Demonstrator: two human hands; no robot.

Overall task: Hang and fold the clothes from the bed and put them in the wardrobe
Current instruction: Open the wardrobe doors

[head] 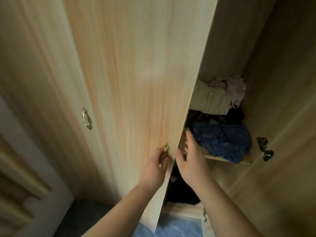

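I face a light wooden wardrobe. My left hand (pixel 154 168) grips the gold handle (pixel 164 151) of the middle door (pixel 136 82), which stands partly ajar. My right hand (pixel 191 158) is open, fingers spread, just past the door's edge in front of a shelf (pixel 227 159). On that shelf lie a blue patterned garment (pixel 224 139), dark clothes (pixel 201 117), a folded cream piece (pixel 213 101) and a crumpled pink one (pixel 230 88). More dark clothes (pixel 181 190) sit in the compartment below.
The left door (pixel 42 82) is closed and carries its own gold handle (pixel 86 118). A black hinge (pixel 265 148) sticks out from the right inner wall. Blue fabric (pixel 172 228) shows at the bottom, and dark carpet (pixel 82 218) lies at lower left.
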